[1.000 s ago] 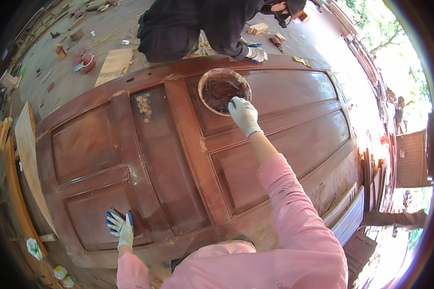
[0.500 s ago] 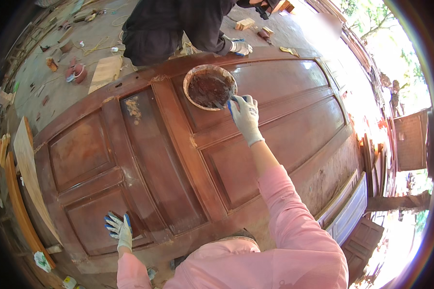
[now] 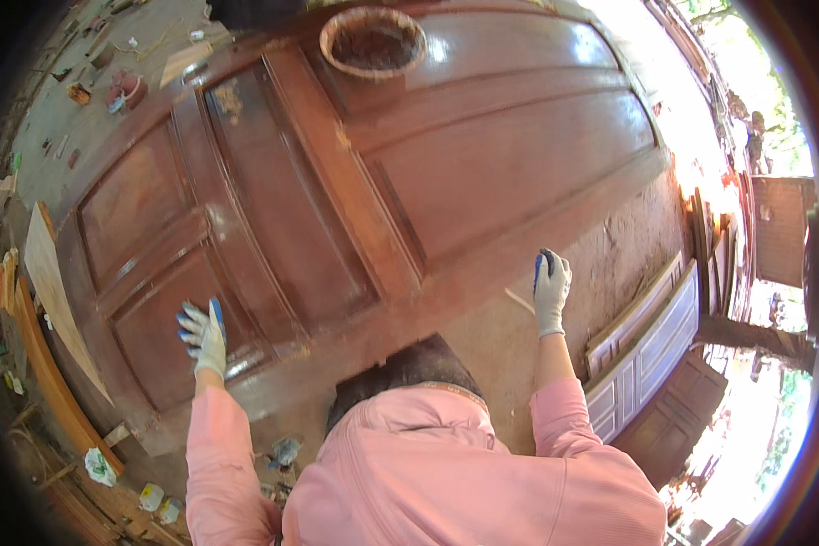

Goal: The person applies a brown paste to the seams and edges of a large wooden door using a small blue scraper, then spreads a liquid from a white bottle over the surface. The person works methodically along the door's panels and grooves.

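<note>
A large reddish-brown panelled wooden door [image 3: 482,173] lies flat in front of me. My left hand [image 3: 202,335], in a white and blue glove, rests with fingers spread on the door's lower left panel. My right hand [image 3: 551,289], gloved the same way, is past the door's near edge, above the dirt floor [image 3: 610,264], fingers curled. A thin pale stick [image 3: 517,301] shows just left of that hand; whether the hand holds it is unclear. A round bowl [image 3: 373,41] of dark brown liquid stands on the door's far end.
More door panels [image 3: 651,341] lean at the right. Planks [image 3: 53,291] and small containers [image 3: 151,497] lie along the left edge, and scraps litter the ground [image 3: 123,89] beyond the door's far left corner.
My right hand left the bowl and drew back to the near edge of the door. My view has tipped down and closer, and the person beyond the door is out of sight.
</note>
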Motion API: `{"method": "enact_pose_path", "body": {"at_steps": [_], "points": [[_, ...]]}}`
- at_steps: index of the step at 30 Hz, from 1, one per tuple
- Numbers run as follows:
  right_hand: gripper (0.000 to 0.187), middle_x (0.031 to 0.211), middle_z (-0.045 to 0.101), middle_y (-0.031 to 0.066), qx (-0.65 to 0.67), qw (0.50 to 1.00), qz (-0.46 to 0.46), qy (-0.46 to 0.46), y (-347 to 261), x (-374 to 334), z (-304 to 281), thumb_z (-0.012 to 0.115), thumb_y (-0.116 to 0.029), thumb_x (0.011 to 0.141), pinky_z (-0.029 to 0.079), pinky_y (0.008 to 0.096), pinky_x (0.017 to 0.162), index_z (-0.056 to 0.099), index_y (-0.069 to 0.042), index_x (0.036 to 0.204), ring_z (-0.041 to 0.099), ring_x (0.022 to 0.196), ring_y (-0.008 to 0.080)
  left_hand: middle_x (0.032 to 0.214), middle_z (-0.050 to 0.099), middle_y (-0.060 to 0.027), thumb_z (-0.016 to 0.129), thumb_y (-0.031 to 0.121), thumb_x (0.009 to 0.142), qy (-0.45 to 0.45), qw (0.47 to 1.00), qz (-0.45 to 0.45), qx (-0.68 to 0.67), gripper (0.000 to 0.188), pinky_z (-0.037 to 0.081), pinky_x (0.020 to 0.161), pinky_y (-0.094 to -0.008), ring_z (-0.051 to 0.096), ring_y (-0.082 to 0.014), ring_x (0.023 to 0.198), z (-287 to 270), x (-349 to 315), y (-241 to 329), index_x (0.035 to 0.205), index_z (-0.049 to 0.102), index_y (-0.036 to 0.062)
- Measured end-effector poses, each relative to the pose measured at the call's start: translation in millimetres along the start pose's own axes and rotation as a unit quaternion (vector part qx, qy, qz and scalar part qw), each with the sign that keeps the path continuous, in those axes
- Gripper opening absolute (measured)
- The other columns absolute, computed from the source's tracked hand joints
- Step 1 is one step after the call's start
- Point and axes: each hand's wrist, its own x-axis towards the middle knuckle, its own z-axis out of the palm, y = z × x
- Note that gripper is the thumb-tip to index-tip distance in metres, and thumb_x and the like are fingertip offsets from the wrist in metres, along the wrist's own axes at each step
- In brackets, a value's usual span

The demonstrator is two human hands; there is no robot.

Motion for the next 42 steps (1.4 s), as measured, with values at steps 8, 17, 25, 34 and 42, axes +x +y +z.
{"method": "enact_pose_path", "body": {"at_steps": [8, 17, 25, 34, 42], "points": [[0.029, 0.092, 0.072, 0.0206, -0.129, 0.974, -0.003, -0.188, 57, -211, 7, 0.061, -0.025, 0.101, 0.053, 0.0526, 0.080, 0.067, -0.004, 0.083, 0.068, 0.088, 0.0425, 0.174, 0.028, -0.0128, 0.050, 0.044, 0.110, 0.177, 0.267, -0.293, -0.901, 0.052, 0.006, 0.129, -0.0640, 0.017, -0.0396, 0.162, 11, 2, 29, 0.158, 0.049, 0.0232], [0.053, 0.110, 0.074, 0.0236, -0.133, 0.844, 0.111, -0.508, 50, -354, -48, 0.043, -0.047, 0.106, 0.054, 0.0527, 0.094, 0.077, -0.006, 0.107, 0.070, 0.108, 0.0430, 0.160, 0.047, -0.0206, 0.057, 0.019, 0.107, 0.437, 0.303, -0.280, -0.799, 0.049, 0.030, 0.124, -0.0547, 0.041, -0.0418, 0.149, -55, -213, 110, 0.152, 0.050, -0.0006], [0.051, 0.099, 0.075, 0.0236, -0.130, 0.892, 0.062, -0.429, 89, -323, -17, 0.045, -0.043, 0.107, 0.055, 0.0536, 0.089, 0.077, -0.005, 0.095, 0.071, 0.099, 0.0442, 0.118, 0.074, -0.0172, 0.062, 0.024, 0.103, 0.234, 0.309, -0.146, -0.910, 0.027, 0.053, 0.094, -0.0484, 0.069, -0.0369, 0.110, -61, -285, 240, 0.120, 0.072, 0.0064], [0.067, 0.162, 0.041, 0.0210, -0.107, 0.925, -0.310, -0.192, -83, -221, 24, 0.066, -0.023, 0.093, 0.030, 0.0561, 0.123, 0.045, -0.004, 0.154, 0.037, 0.150, 0.0421, 0.099, 0.076, -0.0175, 0.061, 0.039, 0.103, 0.089, 0.316, -0.213, -0.920, 0.032, 0.056, 0.081, -0.0485, 0.073, -0.0390, 0.092, -49, -330, 286, 0.106, 0.075, 0.0107], [0.049, 0.131, 0.070, 0.0201, 0.142, 0.684, -0.511, -0.500, -216, -314, 55, 0.054, -0.021, 0.094, 0.052, 0.0479, 0.106, 0.063, -0.007, 0.140, 0.066, 0.122, 0.0394, 0.105, 0.076, -0.0170, 0.062, 0.044, 0.102, 0.032, 0.236, -0.183, -0.954, 0.036, 0.054, 0.088, -0.0471, 0.072, -0.0371, 0.097, -73, -334, 292, 0.113, 0.074, 0.0107]]}}
